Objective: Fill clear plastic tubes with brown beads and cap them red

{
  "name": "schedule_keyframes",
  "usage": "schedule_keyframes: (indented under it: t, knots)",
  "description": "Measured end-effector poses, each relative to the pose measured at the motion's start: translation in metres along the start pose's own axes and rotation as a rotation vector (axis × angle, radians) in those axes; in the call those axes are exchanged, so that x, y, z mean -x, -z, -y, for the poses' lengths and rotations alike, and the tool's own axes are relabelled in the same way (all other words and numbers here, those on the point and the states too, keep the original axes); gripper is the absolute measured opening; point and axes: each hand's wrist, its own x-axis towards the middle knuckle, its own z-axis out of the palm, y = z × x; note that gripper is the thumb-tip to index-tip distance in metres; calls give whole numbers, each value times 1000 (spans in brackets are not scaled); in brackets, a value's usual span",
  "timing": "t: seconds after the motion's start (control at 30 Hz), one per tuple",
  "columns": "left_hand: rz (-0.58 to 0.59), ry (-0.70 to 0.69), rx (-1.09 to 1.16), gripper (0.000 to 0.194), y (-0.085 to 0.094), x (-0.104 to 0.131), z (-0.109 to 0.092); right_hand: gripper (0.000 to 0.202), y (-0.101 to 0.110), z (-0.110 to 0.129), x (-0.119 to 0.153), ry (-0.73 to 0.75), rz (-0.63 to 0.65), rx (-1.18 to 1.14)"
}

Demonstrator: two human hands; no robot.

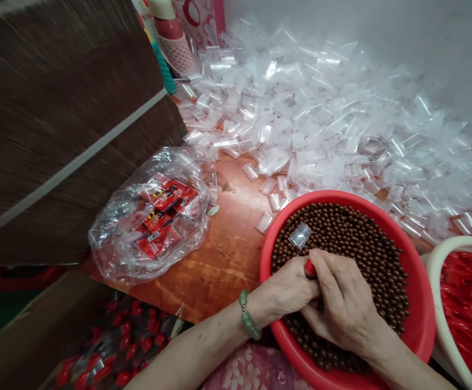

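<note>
My left hand (290, 287), with a green bead bracelet at its wrist, is closed over a red basin (420, 303) of small round brown balls (366, 238). A small red piece (310, 269) shows between its fingers and those of my right hand (339, 300). My right hand is closed too, pressed against the left one. The rest of what they grip is hidden by the fingers. On the balls, just beyond my hands, lies a short clear plastic sleeve (299, 235).
Clear plastic pieces (321, 119) heap along the wall. A clear bag (117, 238) holds red packets. At right stands a white container (434, 265) of red parts. A strapped brown stack (65, 108) rises at left, above a box with red-capped items (125, 344). Behind stands a bottle (170, 32).
</note>
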Motion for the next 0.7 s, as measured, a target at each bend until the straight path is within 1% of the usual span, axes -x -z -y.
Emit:
schedule_keyframes:
  t: [0.2, 0.3, 0.43, 0.5, 0.57, 0.63, 0.7]
  knots:
    - [-12, 57, 65, 16, -1, -2, 3, 72, -3, -2, 3, 31, -42, 1]
    - [-33, 97, 98, 15, -2, -2, 5, 70, -2, -3, 3, 38, -35, -8]
    - [-41, 103, 110, 14, -3, -2, 9, 70, -2, -3, 1, 64, -49, -19]
    - [-44, 89, 108, 11, -3, -2, 9, 71, -2, -2, 0, 71, -50, -17]
    - [-52, 57, 102, 9, -3, -2, 8, 71, -2, -1, -1, 48, -23, -19]
    - [-66, -6, 95, 13, -2, -2, 4, 69, -1, -1, -3, -2, 31, -50]
    - [-67, -71, 95, 20, -2, 0, 1, 67, 2, -3, -5, -59, 98, -141]
